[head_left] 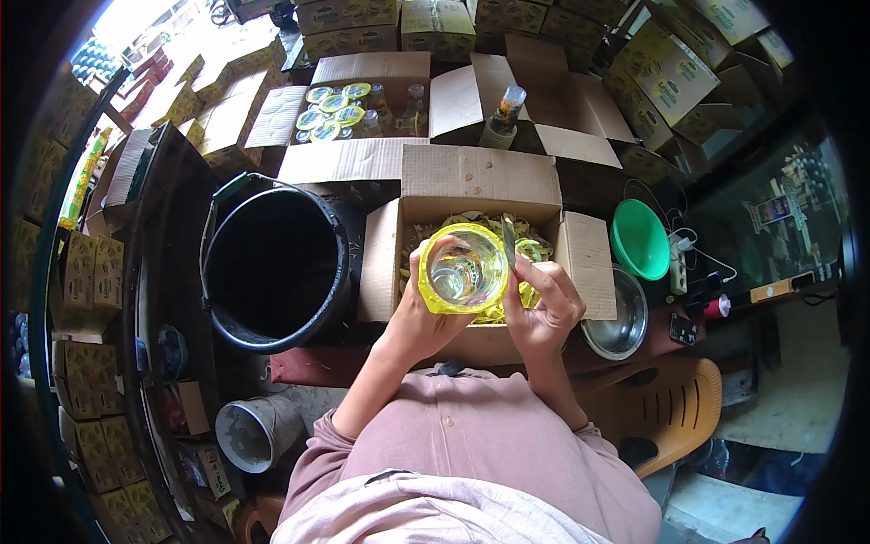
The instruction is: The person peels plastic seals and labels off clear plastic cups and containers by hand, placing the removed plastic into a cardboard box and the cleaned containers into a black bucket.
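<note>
My left hand (pixel 415 319) is wrapped round a clear jar (pixel 467 270) with a crinkled yellow plastic band around its rim. The jar's round end faces up at me, and colours of a label show through it. Between the thumb and fingers of my right hand (pixel 549 306) stands a narrow, dark knife blade (pixel 508 238), upright against the right side of the yellow band. Most of its handle is hidden by my fingers. Beneath both hands is an open cardboard box (pixel 480 172) with yellow scraps (pixel 536 247) inside.
A large black bucket (pixel 346 272) stands left of the box. A green bowl (pixel 640 239) and a metal bowl (pixel 625 317) sit to the right. Behind, one open carton (pixel 372 65) holds yellow-topped jars and bottles, beside another open carton (pixel 580 100) and a bottle (pixel 504 116).
</note>
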The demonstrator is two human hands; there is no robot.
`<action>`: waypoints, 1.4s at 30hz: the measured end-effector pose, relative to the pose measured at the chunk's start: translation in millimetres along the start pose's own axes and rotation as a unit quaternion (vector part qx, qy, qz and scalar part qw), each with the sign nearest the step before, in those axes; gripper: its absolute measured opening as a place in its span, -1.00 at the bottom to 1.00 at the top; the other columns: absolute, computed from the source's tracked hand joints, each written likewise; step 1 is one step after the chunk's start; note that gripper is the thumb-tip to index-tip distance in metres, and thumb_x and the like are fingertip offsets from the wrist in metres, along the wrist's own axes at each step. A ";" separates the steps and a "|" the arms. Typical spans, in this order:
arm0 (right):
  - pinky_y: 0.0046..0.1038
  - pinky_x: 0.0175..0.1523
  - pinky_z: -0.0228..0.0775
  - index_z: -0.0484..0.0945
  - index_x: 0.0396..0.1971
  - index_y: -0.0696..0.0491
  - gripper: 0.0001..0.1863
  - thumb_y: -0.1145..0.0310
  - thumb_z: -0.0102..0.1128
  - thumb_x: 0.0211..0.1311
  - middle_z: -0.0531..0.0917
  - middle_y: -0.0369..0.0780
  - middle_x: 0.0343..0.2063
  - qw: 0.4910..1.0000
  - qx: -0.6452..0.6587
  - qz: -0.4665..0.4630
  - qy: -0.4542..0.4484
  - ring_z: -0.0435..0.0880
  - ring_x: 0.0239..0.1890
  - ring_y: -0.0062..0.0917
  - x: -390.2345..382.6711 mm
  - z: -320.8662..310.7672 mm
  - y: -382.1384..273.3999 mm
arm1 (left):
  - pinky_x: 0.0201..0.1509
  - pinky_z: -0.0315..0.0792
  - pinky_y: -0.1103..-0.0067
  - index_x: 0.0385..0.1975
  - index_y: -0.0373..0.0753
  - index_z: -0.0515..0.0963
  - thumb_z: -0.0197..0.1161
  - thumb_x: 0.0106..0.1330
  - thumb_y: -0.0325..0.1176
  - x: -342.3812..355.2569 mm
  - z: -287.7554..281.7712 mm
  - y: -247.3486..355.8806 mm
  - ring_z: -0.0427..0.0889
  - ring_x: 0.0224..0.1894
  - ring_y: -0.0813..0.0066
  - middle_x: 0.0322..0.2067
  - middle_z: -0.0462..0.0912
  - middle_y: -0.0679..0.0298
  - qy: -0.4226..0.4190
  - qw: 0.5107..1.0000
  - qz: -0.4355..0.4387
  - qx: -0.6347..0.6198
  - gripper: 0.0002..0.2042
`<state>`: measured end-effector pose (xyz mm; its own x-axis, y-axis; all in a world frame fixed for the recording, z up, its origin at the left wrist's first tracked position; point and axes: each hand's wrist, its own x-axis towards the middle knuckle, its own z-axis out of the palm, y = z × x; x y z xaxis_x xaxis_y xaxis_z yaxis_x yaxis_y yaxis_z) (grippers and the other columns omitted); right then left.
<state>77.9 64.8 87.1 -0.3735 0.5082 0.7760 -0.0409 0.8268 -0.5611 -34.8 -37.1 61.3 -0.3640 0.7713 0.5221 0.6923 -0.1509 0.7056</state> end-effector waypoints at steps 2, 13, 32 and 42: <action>-0.58 -0.40 0.36 0.58 -0.32 0.09 -0.66 0.67 0.23 -0.23 0.52 -0.28 -0.62 1.000 -0.018 -0.009 -0.004 0.50 -0.58 -0.61 2.0 -0.8 -1.3 | 0.11 0.22 0.40 0.05 -0.37 0.02 0.31 -0.07 -0.41 -2.4 1.7 -2.5 0.30 0.03 0.11 -0.05 0.20 0.00 -0.003 1.000 0.003 0.006 -0.29; -0.61 -0.41 0.41 0.57 -0.36 0.10 -0.72 0.64 0.25 -0.20 0.55 -0.25 -0.58 0.999 -0.011 0.013 0.040 0.56 -0.54 -0.60 -14.4 -2.3 -2.9 | 0.11 0.23 0.40 0.10 -0.37 0.04 0.28 -0.04 -0.42 -2.0 3.4 0.5 0.29 0.04 0.14 0.00 0.08 0.03 0.034 0.999 0.005 0.007 -0.30; -0.62 -0.36 0.42 0.59 -0.34 0.09 -0.67 0.67 0.22 -0.23 0.56 -0.27 -0.58 1.000 0.002 -0.004 0.023 0.55 -0.55 -0.61 -11.8 -8.2 6.3 | 0.11 0.22 0.40 0.07 -0.38 -0.01 0.32 -0.06 -0.39 -5.7 9.5 5.9 0.30 0.03 0.07 -0.03 0.19 -0.03 -0.013 1.000 -0.003 -0.004 -0.27; -0.60 -0.40 0.39 0.59 -0.35 0.09 -0.68 0.68 0.22 -0.23 0.55 -0.27 -0.60 1.000 0.010 0.001 0.020 0.53 -0.56 -0.61 -6.4 -11.3 5.7 | 0.17 0.16 0.41 0.10 -0.38 0.02 0.32 -0.04 -0.33 -5.8 4.1 8.3 0.27 0.07 0.12 0.00 0.18 -0.01 -0.054 0.997 0.038 0.043 -0.26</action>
<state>90.6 69.0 82.2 -0.3371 0.5195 0.7851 -0.0596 0.8205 -0.5685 -24.4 -40.3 62.1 -0.2425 0.8229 0.5139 0.7679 -0.1609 0.6200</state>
